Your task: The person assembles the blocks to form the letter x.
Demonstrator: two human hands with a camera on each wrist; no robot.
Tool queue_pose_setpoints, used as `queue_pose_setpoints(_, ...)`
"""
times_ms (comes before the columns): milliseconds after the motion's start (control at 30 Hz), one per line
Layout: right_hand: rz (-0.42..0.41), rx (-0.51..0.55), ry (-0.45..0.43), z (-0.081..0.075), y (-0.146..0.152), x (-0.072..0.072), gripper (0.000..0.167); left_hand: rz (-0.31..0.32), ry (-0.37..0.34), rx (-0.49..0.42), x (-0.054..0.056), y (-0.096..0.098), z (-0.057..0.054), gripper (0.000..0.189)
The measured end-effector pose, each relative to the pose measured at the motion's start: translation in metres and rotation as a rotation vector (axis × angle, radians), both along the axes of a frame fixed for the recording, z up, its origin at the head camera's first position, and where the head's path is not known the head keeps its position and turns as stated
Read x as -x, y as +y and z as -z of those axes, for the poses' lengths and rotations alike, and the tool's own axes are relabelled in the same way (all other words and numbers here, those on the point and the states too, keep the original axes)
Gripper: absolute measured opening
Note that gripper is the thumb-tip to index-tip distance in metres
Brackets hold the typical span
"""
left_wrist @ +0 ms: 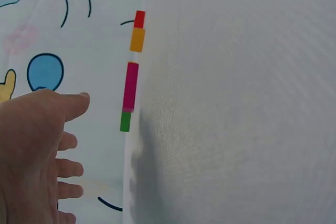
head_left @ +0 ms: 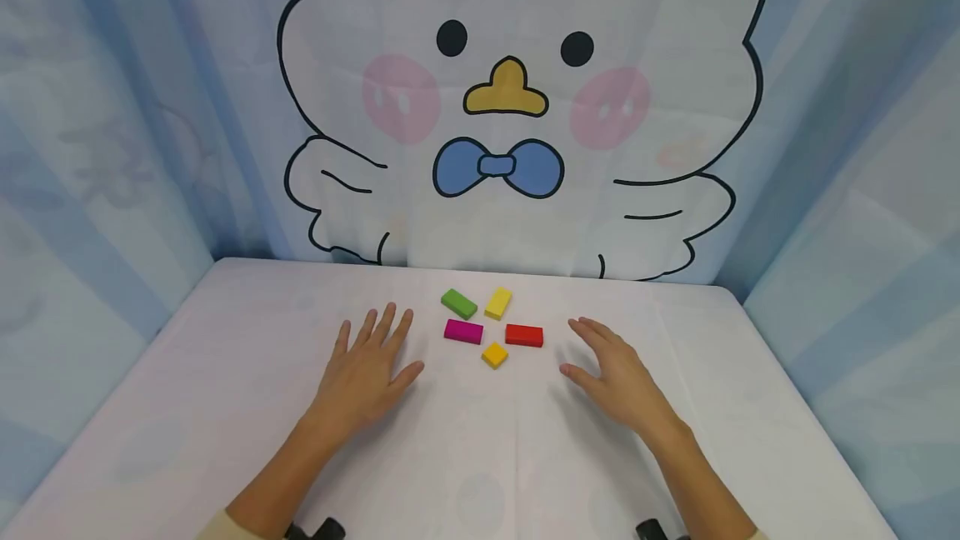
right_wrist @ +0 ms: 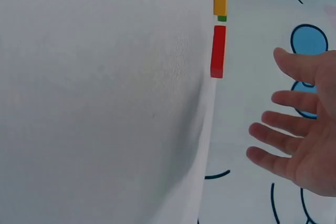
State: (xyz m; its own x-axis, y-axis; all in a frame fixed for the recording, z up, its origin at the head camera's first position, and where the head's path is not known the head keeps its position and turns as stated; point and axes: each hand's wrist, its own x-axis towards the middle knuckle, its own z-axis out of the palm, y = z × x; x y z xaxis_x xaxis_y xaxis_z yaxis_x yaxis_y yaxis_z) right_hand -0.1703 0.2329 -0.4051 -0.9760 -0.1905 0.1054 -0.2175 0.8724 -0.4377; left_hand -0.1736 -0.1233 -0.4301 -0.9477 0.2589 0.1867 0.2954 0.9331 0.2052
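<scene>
Several small coloured blocks lie in a loose group on the table: a green block point(head_left: 459, 304), a yellow block point(head_left: 498, 303), a magenta block point(head_left: 463, 332), a red block point(head_left: 524, 336) and an orange-yellow block point(head_left: 495, 355). To the left of them is my left hand point(head_left: 365, 377), fingers spread, holding nothing; the magenta block is nearest to it. My right hand point(head_left: 622, 373) is on the other side, its fingers loosely extended and the red block nearest. In the right wrist view the right palm point(right_wrist: 315, 150) shows bare, apart from the blocks.
A white cloth covers the table point(head_left: 480, 457). Behind its far edge hangs a curtain point(head_left: 510, 223) with a cartoon figure, and more curtain point(head_left: 90, 190) runs along the left and right. Black wrist devices point(head_left: 327, 529) show at the bottom.
</scene>
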Motion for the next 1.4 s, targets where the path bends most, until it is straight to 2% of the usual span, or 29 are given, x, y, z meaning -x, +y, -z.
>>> queue_pose_setpoints(233,-0.007,0.034,-0.01,0.0,-0.012,0.008,0.064,0.015,-0.003,-0.003,0.007,-0.001,0.0,0.077)
queue_pose_setpoints(400,-0.026,0.062,-0.018,0.002,-0.02,0.012,0.061,0.026,-0.036,-0.006,0.011,0.001,-0.001,0.078)
queue_pose_setpoints(633,-0.025,0.16,-0.054,0.009,-0.035,0.017,0.055,0.038,-0.055,-0.03,0.014,0.003,0.001,0.077)
queue_pose_setpoints(833,-0.046,0.233,-0.069,0.01,-0.045,0.025,0.048,0.063,-0.057,-0.074,0.021,0.007,0.002,0.074)
queue_pose_setpoints(1033,-0.061,0.31,-0.126,0.01,-0.058,0.035,0.044,0.086,-0.078,-0.131,0.027,0.01,0.001,0.071)
queue_pose_setpoints(1400,-0.084,0.327,-0.186,0.019,-0.073,0.049,0.035,0.102,-0.101,-0.198,0.034,0.009,0.001,0.064)
